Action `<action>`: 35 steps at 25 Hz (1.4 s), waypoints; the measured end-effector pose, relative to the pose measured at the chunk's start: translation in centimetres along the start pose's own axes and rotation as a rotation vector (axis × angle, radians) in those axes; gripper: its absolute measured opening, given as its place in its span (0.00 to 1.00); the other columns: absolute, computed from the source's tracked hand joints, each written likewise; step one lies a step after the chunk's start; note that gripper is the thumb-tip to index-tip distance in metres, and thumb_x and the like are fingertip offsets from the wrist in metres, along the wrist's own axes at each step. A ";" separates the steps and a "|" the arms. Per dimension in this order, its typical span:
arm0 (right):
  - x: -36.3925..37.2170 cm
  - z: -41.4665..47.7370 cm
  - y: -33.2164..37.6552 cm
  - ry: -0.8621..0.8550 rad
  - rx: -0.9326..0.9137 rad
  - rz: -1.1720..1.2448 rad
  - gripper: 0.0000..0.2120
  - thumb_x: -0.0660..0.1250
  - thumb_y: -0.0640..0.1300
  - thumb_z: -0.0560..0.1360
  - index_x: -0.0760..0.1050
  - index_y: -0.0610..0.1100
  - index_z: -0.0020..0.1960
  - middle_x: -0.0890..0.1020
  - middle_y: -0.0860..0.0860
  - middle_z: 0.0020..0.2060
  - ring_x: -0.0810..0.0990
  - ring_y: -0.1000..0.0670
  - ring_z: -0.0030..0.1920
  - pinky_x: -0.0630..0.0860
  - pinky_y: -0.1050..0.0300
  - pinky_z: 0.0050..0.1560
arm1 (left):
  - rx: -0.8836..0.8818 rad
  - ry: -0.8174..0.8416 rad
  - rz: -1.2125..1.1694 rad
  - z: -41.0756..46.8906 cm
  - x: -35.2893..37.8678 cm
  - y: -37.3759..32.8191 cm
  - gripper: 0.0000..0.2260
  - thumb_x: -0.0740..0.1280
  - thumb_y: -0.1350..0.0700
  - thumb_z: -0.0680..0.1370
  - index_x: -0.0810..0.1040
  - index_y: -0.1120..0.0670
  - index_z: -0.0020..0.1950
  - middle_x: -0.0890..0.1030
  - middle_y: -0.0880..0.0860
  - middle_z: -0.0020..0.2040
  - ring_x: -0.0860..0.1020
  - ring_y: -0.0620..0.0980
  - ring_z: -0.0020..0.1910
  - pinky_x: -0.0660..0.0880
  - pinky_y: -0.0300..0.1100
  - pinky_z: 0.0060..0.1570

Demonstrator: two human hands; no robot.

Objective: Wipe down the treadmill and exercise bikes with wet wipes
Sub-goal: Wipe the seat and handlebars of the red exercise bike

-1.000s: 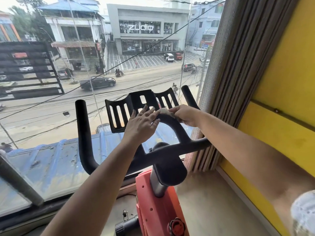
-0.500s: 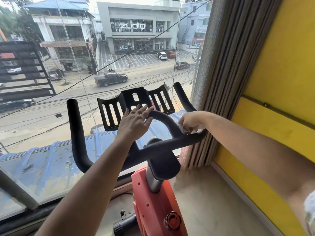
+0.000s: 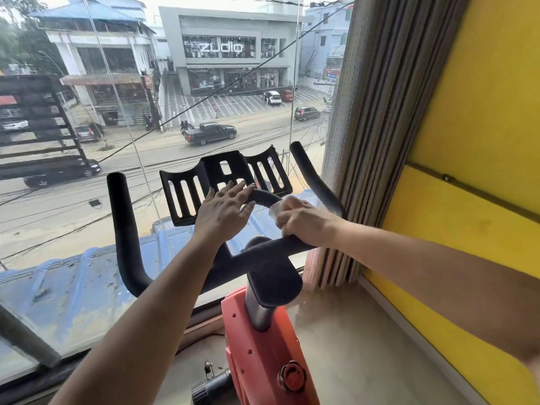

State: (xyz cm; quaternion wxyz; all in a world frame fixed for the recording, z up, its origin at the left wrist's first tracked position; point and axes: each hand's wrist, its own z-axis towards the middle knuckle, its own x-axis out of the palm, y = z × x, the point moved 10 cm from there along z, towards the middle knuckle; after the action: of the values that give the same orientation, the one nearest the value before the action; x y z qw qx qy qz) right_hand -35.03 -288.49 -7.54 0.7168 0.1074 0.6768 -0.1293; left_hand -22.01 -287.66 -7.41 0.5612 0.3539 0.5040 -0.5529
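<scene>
An exercise bike with an orange frame and black handlebars stands in front of me. A slotted black holder sits on top of the bars. My left hand rests flat, fingers straight, on the curved centre loop of the bars, just below the holder. My right hand grips a white wet wipe around the right part of that loop, where it meets the crossbar. Most of the wipe is hidden under my fingers.
A large glass window is right behind the bars, with a street below. Grey vertical blinds hang just right of the right bar end. A yellow wall closes the right side. An orange-red knob sits low on the frame.
My right hand slid the wipe down the right side of the loop to the crossbar, then came a little back up it. My left hand stayed on the loop.
</scene>
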 end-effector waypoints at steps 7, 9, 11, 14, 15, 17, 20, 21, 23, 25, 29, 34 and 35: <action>-2.6 -3.7 -7.0 -0.355 0.427 0.495 0.16 0.62 0.31 0.75 0.80 0.39 0.59 0.82 0.45 0.53 0.78 0.50 0.54 0.71 0.67 0.58 | 0.132 0.075 0.096 0.6 0.5 -4.7 0.24 0.48 0.39 0.83 0.55 0.40 0.79 0.53 0.43 0.80 0.44 0.45 0.79 0.33 0.59 0.74; 0.0 -3.8 -7.0 -0.124 0.505 0.479 0.14 0.61 0.38 0.78 0.79 0.42 0.61 0.81 0.47 0.54 0.76 0.49 0.57 0.70 0.59 0.61 | 0.211 0.096 0.138 1.3 1.2 -6.7 0.23 0.48 0.38 0.83 0.57 0.39 0.78 0.55 0.43 0.80 0.45 0.45 0.79 0.33 0.60 0.74; 1.7 -4.2 -6.9 0.056 0.519 0.251 0.15 0.57 0.45 0.79 0.81 0.45 0.55 0.80 0.49 0.51 0.69 0.49 0.57 0.63 0.52 0.60 | 0.277 0.087 0.185 2.4 1.2 -7.6 0.23 0.48 0.37 0.82 0.59 0.38 0.77 0.58 0.42 0.79 0.48 0.45 0.79 0.34 0.59 0.74; 1.5 -4.9 -8.1 0.132 0.498 -0.134 0.20 0.51 0.47 0.78 0.80 0.42 0.48 0.78 0.46 0.48 0.70 0.45 0.54 0.63 0.50 0.57 | 0.340 0.072 0.205 3.8 0.9 -7.0 0.22 0.48 0.36 0.82 0.62 0.37 0.76 0.62 0.40 0.77 0.53 0.45 0.79 0.43 0.58 0.77; 1.5 -4.9 -8.2 0.147 0.500 -0.134 0.19 0.50 0.46 0.79 0.79 0.41 0.50 0.79 0.45 0.50 0.73 0.45 0.53 0.65 0.52 0.56 | 0.350 0.056 0.196 3.9 0.9 -6.5 0.22 0.48 0.36 0.82 0.63 0.36 0.75 0.64 0.39 0.76 0.55 0.45 0.78 0.50 0.56 0.76; 1.9 -4.2 -7.8 0.160 0.517 0.048 0.18 0.51 0.45 0.81 0.78 0.40 0.56 0.79 0.45 0.53 0.75 0.45 0.54 0.70 0.53 0.55 | 0.361 0.005 0.195 3.9 0.8 -6.2 0.21 0.48 0.37 0.82 0.64 0.35 0.74 0.66 0.39 0.75 0.58 0.45 0.77 0.59 0.50 0.73; 2.5 -2.9 -6.7 0.150 0.533 0.372 0.18 0.52 0.48 0.82 0.77 0.41 0.59 0.78 0.45 0.55 0.74 0.46 0.56 0.70 0.51 0.58 | 0.365 -0.015 0.187 3.8 1.0 -6.3 0.22 0.46 0.36 0.81 0.65 0.35 0.74 0.66 0.39 0.75 0.60 0.45 0.77 0.61 0.48 0.73; 3.0 -3.0 -6.8 0.176 0.539 0.446 0.18 0.52 0.50 0.82 0.76 0.42 0.59 0.77 0.46 0.55 0.73 0.46 0.58 0.68 0.52 0.58 | 0.365 -0.013 0.181 3.9 1.0 -6.2 0.24 0.44 0.35 0.81 0.65 0.35 0.74 0.66 0.39 0.75 0.60 0.45 0.77 0.61 0.48 0.73; 3.7 -4.0 -7.1 0.283 0.511 0.469 0.18 0.51 0.51 0.83 0.75 0.45 0.63 0.76 0.47 0.60 0.69 0.46 0.66 0.62 0.51 0.64 | 0.373 -0.024 0.164 3.9 0.9 -6.1 0.29 0.38 0.32 0.78 0.65 0.35 0.74 0.67 0.38 0.74 0.61 0.45 0.77 0.61 0.48 0.72; 4.0 -4.9 -8.3 0.384 0.425 0.320 0.20 0.49 0.52 0.82 0.73 0.48 0.67 0.73 0.50 0.67 0.59 0.48 0.74 0.48 0.48 0.74 | 0.381 -0.031 0.156 3.8 1.0 -6.1 0.32 0.36 0.32 0.76 0.65 0.35 0.74 0.67 0.38 0.74 0.62 0.45 0.76 0.62 0.47 0.71; 3.5 -4.4 -12.1 0.530 0.211 -0.103 0.17 0.52 0.46 0.81 0.75 0.53 0.64 0.73 0.55 0.68 0.59 0.55 0.75 0.37 0.44 0.75 | 0.387 -0.045 0.146 3.7 0.8 -6.3 0.32 0.36 0.32 0.76 0.66 0.35 0.74 0.68 0.38 0.74 0.62 0.45 0.76 0.62 0.46 0.71; 1.8 -1.2 -10.0 0.224 -0.230 -0.658 0.18 0.64 0.35 0.77 0.73 0.47 0.65 0.76 0.51 0.62 0.72 0.48 0.65 0.71 0.52 0.65 | 0.389 -0.039 0.137 3.6 0.8 -6.2 0.31 0.38 0.32 0.76 0.66 0.36 0.73 0.68 0.40 0.74 0.62 0.46 0.76 0.60 0.46 0.73; 1.8 -1.0 -8.2 0.106 -0.342 -0.657 0.20 0.65 0.32 0.75 0.73 0.45 0.65 0.77 0.49 0.62 0.74 0.46 0.64 0.74 0.51 0.63 | 0.389 -0.047 0.140 3.6 0.7 -6.2 0.29 0.40 0.33 0.78 0.66 0.36 0.73 0.68 0.40 0.74 0.62 0.46 0.76 0.60 0.46 0.73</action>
State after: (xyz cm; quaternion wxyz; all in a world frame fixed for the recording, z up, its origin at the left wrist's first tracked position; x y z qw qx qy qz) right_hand -38.57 -295.96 -9.26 0.6086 -0.2300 0.7231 -0.2317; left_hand -27.55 -292.18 -6.25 0.5309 0.4767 0.3488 -0.6077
